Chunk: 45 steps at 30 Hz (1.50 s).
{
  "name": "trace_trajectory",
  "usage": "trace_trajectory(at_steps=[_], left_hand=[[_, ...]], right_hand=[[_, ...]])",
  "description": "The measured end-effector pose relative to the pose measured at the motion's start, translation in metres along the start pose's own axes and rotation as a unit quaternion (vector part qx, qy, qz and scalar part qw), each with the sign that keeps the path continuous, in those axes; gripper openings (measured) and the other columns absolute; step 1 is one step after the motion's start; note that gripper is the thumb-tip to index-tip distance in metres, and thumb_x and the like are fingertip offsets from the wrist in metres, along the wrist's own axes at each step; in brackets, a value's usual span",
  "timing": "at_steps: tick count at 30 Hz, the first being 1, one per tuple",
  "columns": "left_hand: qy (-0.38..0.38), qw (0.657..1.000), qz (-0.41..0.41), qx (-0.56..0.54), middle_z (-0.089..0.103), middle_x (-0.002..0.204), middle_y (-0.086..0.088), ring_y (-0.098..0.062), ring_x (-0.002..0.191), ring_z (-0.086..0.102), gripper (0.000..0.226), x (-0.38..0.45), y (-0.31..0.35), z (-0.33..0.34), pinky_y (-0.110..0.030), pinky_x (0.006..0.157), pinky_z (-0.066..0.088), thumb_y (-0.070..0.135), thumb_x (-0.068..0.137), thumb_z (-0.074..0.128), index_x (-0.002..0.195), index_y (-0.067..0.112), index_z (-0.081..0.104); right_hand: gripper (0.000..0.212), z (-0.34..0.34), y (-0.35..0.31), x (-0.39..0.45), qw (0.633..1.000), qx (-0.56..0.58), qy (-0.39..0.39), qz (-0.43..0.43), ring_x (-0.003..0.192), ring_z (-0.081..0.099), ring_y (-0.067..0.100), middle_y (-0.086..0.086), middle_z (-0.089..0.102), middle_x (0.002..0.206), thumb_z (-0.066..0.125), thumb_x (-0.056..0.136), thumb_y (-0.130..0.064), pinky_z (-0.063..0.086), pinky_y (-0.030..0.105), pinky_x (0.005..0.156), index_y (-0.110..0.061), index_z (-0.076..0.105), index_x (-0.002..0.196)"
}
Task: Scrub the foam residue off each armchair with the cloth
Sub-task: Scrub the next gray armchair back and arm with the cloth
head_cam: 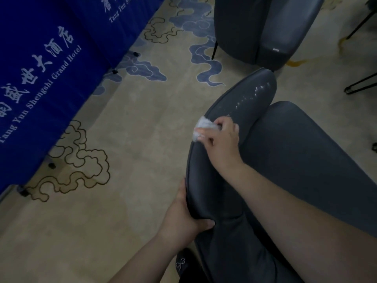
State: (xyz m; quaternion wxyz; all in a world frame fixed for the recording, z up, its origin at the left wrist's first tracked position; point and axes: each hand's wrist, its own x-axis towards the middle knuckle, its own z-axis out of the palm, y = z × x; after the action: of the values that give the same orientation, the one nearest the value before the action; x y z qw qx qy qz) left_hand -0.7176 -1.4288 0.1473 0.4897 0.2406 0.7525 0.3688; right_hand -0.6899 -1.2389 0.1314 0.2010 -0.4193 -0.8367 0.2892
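Right hand (221, 139) clenched on the white cloth (201, 128) against the near armchair (285, 160) arm, left hand (183, 213) gripping its rim below: steady bracing should let firm strokes advance toward the foam residue (253, 94) ahead.

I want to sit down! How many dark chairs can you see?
2. One armchair is right under the hands, being wiped with the cloth. The other armchair stands farther back at the top. Black legs at the right edge may belong to more.

Smooth matt leather-like armchair (220, 180)
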Motion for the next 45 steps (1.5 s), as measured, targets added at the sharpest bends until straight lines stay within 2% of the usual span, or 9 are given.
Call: trace_trajectory(at_steps=[6,12,19,22,26,29,34,37,45], left_hand=[[-0.025,1.0,0.006,-0.001,0.054,0.117,0.028,0.016,0.1,0.054,0.103,0.004,0.003,-0.003,-0.009,0.074,0.047,0.002,0.057,0.085,0.123,0.056,0.028],[-0.033,0.999,0.012,0.001,0.049,0.126,0.028,0.012,0.113,0.05,0.107,0.015,0.012,-0.01,-0.014,0.088,0.047,0.004,0.061,0.087,0.139,0.044,0.024],[-0.041,0.998,0.037,0.041,0.038,0.147,0.017,-0.014,0.124,0.052,0.116,0.049,0.036,-0.029,-0.037,0.102,0.046,0.008,0.068,0.084,0.152,0.033,0.006],[-0.061,0.995,0.056,0.056,0.041,0.138,0.024,-0.015,0.122,0.055,0.114,0.069,0.047,-0.037,-0.039,0.102,0.046,0.008,0.069,0.084,0.151,0.033,0.01],[-0.089,0.991,0.076,0.072,0.04,0.118,0.043,-0.012,0.116,0.058,0.106,0.095,0.062,-0.05,-0.034,0.098,0.049,0.009,0.071,0.081,0.15,0.036,0.015],[-0.111,0.985,0.094,0.087,0.046,0.105,0.053,0.005,0.101,0.06,0.096,0.11,0.067,-0.061,-0.012,0.08,0.05,0.004,0.072,0.079,0.134,0.054,0.025],[-0.19,0.97,0.105,0.111,0.041,0.146,0.009,-0.013,0.125,0.05,0.102,0.129,0.077,-0.07,-0.038,0.1,0.048,0.002,0.074,0.076,0.153,0.028,0.016],[-0.212,0.963,0.113,0.12,0.044,0.144,0.008,-0.012,0.125,0.05,0.102,0.142,0.084,-0.075,-0.039,0.1,0.047,0.006,0.075,0.077,0.153,0.026,0.015],[-0.252,0.954,0.098,0.129,0.046,0.142,0.009,-0.01,0.125,0.048,0.106,0.164,0.092,-0.072,-0.039,0.104,0.044,0.009,0.07,0.082,0.15,0.03,0.016]], right_hand=[[0.031,-0.002,0.017,-0.043,0.994,0.056,-0.031,-0.083,0.098,0.039,0.023,0.006,0.047,0.107,0.074,0.077,-0.015,0.041,0.037,0.087,-0.038,0.073,0.098],[0.025,0.002,0.013,0.005,0.999,0.027,0.023,0.007,0.102,0.038,0.026,0.004,0.045,0.112,0.07,0.082,-0.022,0.04,0.04,0.093,-0.039,0.073,0.1],[0.033,-0.001,0.024,-0.041,0.998,0.053,0.012,-0.036,0.1,0.04,0.024,0.004,0.045,0.108,0.074,0.077,-0.015,0.039,0.031,0.091,-0.037,0.073,0.102],[0.026,0.0,0.028,0.017,0.995,0.035,0.066,0.058,0.104,0.039,0.026,0.002,0.042,0.109,0.07,0.084,-0.019,0.03,0.021,0.095,-0.037,0.073,0.103],[0.026,0.006,0.018,0.002,0.988,0.05,0.087,0.116,0.101,0.034,0.017,-0.006,0.035,0.105,0.067,0.087,-0.021,0.026,0.014,0.091,-0.039,0.071,0.105],[0.035,0.012,0.008,-0.035,0.989,0.071,0.093,0.087,0.099,0.036,0.015,-0.004,0.039,0.105,0.071,0.082,-0.012,0.033,0.015,0.09,-0.04,0.071,0.103],[0.029,0.005,0.016,0.037,0.976,0.055,0.128,0.167,0.104,0.037,0.021,0.0,0.038,0.104,0.07,0.084,-0.011,0.026,0.013,0.094,-0.032,0.073,0.104],[0.028,0.009,0.008,0.038,0.962,0.083,0.147,0.214,0.107,0.038,0.02,-0.003,0.037,0.105,0.068,0.086,-0.016,0.028,0.014,0.095,-0.041,0.071,0.098],[0.038,0.016,0.0,0.0,0.978,0.056,0.117,0.161,0.101,0.033,0.012,-0.006,0.04,0.105,0.072,0.081,-0.013,0.026,0.01,0.092,-0.045,0.071,0.1]])
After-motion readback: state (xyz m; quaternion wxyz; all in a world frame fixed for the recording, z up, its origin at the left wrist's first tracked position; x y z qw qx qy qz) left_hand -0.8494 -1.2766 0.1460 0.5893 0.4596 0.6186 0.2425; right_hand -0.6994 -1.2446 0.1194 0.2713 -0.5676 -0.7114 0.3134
